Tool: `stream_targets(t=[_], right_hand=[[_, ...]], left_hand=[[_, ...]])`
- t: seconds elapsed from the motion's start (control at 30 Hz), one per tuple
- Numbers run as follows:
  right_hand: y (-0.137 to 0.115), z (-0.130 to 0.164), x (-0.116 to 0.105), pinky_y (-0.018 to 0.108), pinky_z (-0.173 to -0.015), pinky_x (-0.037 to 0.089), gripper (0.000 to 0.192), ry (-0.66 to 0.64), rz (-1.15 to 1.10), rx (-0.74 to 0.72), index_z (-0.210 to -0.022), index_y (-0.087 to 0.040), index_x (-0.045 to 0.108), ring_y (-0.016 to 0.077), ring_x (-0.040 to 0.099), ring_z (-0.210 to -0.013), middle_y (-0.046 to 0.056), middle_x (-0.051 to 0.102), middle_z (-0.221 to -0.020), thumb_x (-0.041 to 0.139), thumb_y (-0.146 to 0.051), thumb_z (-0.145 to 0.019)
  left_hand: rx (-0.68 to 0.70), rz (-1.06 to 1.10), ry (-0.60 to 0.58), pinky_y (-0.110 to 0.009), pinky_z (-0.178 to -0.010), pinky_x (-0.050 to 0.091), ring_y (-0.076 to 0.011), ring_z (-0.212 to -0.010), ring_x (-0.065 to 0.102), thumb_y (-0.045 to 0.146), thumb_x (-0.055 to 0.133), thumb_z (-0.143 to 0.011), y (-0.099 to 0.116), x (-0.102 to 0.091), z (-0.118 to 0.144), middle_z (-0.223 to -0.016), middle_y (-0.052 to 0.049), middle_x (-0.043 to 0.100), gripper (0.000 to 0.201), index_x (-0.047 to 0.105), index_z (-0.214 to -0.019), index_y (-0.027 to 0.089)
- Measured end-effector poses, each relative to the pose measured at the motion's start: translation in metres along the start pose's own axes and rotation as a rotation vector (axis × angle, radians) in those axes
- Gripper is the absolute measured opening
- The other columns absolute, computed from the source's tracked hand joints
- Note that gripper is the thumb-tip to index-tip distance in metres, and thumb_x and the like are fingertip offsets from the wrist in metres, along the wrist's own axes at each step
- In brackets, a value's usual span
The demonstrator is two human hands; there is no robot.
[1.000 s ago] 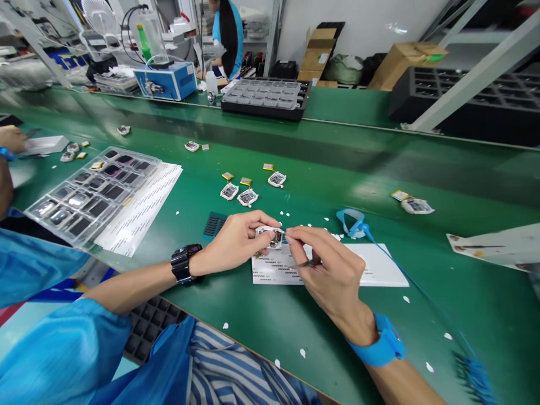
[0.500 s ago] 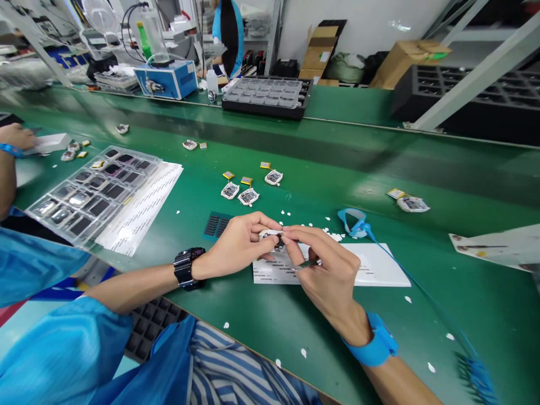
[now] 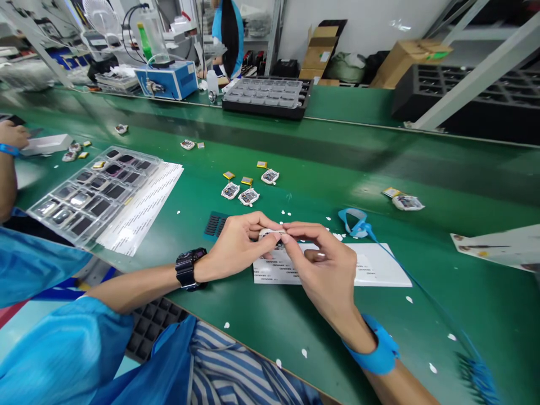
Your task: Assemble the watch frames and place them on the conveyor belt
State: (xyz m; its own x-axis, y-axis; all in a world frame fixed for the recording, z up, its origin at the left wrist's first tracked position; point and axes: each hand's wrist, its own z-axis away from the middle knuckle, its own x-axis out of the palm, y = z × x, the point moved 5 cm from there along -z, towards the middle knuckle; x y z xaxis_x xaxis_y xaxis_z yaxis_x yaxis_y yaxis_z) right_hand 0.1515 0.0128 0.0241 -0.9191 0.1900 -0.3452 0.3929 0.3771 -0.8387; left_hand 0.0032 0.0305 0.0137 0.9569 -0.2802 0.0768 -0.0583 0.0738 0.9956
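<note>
Item: small white watch case (image 3: pixel 272 234), held above the near end of the white label sheet (image 3: pixel 379 270), which lies flat on the green bench (image 3: pixel 337 163). Left hand (image 3: pixel 236 244): fingers closed around the case from the left, thumb and forefinger pinching its edge; black wristwatch (image 3: pixel 188 269) on that wrist. Right hand (image 3: pixel 324 270): thumb and forefinger tips pressed on the case's right edge, remaining fingers curled in over the sheet; whether they hold a tool cannot be told; blue wrist strap (image 3: pixel 373 351) on that wrist. Left of the label sheet: dark slotted pad (image 3: pixel 213 224), just beside the left hand. Beyond the label sheet: three loose watch cases (image 3: pixel 247 196) with small yellow parts (image 3: pixel 246 180) among them. Farther left of the sheet: clear compartment tray (image 3: pixel 90 191) of dark screens, resting partly on a stack of white striped sheets (image 3: pixel 143 205). Just beyond the sheet's far edge: blue loop and cord (image 3: pixel 354 222). Right of the sheet, well apart: another case with a yellow part (image 3: pixel 403 201). White paper flecks (image 3: pixel 333 235) scattered around the sheet. Far left edge of the bench: a co-worker's hand (image 3: pixel 12 135) beside a white block (image 3: pixel 44 144). Far side of the bench: black tray of grey units (image 3: pixel 265 95) and a blue bench instrument (image 3: pixel 169 80).
</note>
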Motion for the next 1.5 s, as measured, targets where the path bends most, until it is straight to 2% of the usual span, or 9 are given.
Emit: stream_targets(t=[0.1, 0.27, 0.5, 0.77, 1.13, 1.23, 1.33, 1.43, 1.5], right_hand=[[0.010, -0.002, 0.002, 0.026, -0.051, 0.055, 0.012, -0.060, -0.145, 0.202, -0.088, -0.020, 0.074, 0.0220, 0.075, -0.081, 0.009, 0.079, -0.096, 0.075, -0.031, -0.082], [0.013, -0.004, 0.002, 0.038, -0.080, 0.061, 0.012, -0.124, -0.283, 0.266, -0.080, -0.021, 0.074, 0.0245, 0.075, -0.089, 0.008, 0.080, -0.092, 0.079, -0.032, -0.076], [0.009, 0.001, 0.006, 0.035, -0.073, 0.059, 0.009, -0.098, -0.323, 0.301, -0.068, -0.021, 0.071, 0.0226, 0.075, -0.083, 0.006, 0.078, -0.083, 0.078, -0.026, -0.073], [0.014, -0.002, 0.003, 0.038, -0.081, 0.060, 0.010, -0.140, -0.320, 0.323, -0.075, -0.021, 0.076, 0.0238, 0.075, -0.087, 0.007, 0.080, -0.090, 0.079, -0.031, -0.074], [0.012, 0.003, 0.007, 0.037, -0.075, 0.060, 0.011, -0.087, -0.239, 0.277, -0.069, -0.021, 0.071, 0.0242, 0.075, -0.083, 0.007, 0.079, -0.084, 0.073, -0.028, -0.076], [0.007, 0.000, 0.001, 0.035, -0.067, 0.060, 0.007, -0.067, -0.091, 0.180, -0.078, -0.022, 0.072, 0.0241, 0.075, -0.081, 0.008, 0.079, -0.090, 0.070, -0.029, -0.080], [-0.005, -0.001, -0.003, 0.037, -0.070, 0.062, 0.007, -0.059, 0.113, -0.066, -0.084, -0.024, 0.073, 0.0240, 0.075, -0.081, 0.008, 0.079, -0.094, 0.066, -0.026, -0.086], [-0.010, 0.001, -0.004, 0.036, -0.075, 0.063, 0.016, -0.082, 0.262, -0.273, -0.085, -0.026, 0.075, 0.0232, 0.076, -0.083, 0.007, 0.080, -0.093, 0.061, -0.022, -0.090], [-0.008, 0.004, -0.005, 0.034, -0.070, 0.062, 0.019, -0.100, 0.340, -0.318, -0.086, -0.026, 0.076, 0.0221, 0.077, -0.080, 0.006, 0.080, -0.096, 0.059, -0.021, -0.092]], left_hand=[[0.015, -0.008, 0.023, -0.016, -0.054, 0.056, -0.0076, -0.065, 0.063, 0.025, 0.069, -0.081, 0.001, -0.002, -0.001, -0.087, -0.004, 0.072, 0.014, 0.067, -0.087, 0.012], [0.054, -0.071, 0.031, -0.016, -0.051, 0.053, -0.0067, -0.058, 0.059, 0.021, 0.070, -0.078, -0.002, -0.003, -0.001, -0.081, -0.004, 0.074, 0.013, 0.071, -0.087, 0.012], [0.137, -0.169, 0.081, -0.016, -0.049, 0.048, -0.0070, -0.057, 0.056, 0.017, 0.071, -0.073, -0.008, -0.005, 0.003, -0.076, -0.004, 0.074, 0.009, 0.074, -0.080, 0.012], [-0.008, -0.037, 0.003, -0.017, -0.049, 0.055, -0.0070, -0.058, 0.058, 0.019, 0.071, -0.073, -0.006, -0.001, -0.002, -0.076, -0.001, 0.070, 0.011, 0.071, -0.081, 0.012], [-0.048, -0.070, 0.009, -0.016, -0.046, 0.053, -0.0077, -0.056, 0.057, 0.020, 0.074, -0.069, -0.009, -0.004, -0.003, -0.069, -0.001, 0.067, 0.013, 0.072, -0.078, 0.011], [-0.085, 0.016, -0.045, -0.020, -0.055, 0.059, -0.0102, -0.065, 0.063, 0.026, 0.071, -0.076, -0.004, -0.001, -0.004, -0.077, -0.003, 0.070, 0.016, 0.071, -0.083, 0.012], [-0.105, 0.074, -0.082, -0.024, -0.063, 0.061, -0.0141, -0.077, 0.069, 0.029, 0.066, -0.081, 0.000, 0.002, -0.004, -0.088, -0.006, 0.074, 0.018, 0.071, -0.085, 0.013], [-0.130, 0.095, -0.118, -0.024, -0.069, 0.061, -0.0141, -0.080, 0.071, 0.026, 0.066, -0.082, -0.002, 0.003, -0.002, -0.091, -0.006, 0.075, 0.017, 0.071, -0.092, 0.013], [-0.145, 0.101, -0.141, -0.024, -0.071, 0.059, -0.0130, -0.077, 0.071, 0.024, 0.067, -0.082, -0.003, 0.004, -0.002, -0.088, -0.006, 0.075, 0.019, 0.071, -0.097, 0.013]])
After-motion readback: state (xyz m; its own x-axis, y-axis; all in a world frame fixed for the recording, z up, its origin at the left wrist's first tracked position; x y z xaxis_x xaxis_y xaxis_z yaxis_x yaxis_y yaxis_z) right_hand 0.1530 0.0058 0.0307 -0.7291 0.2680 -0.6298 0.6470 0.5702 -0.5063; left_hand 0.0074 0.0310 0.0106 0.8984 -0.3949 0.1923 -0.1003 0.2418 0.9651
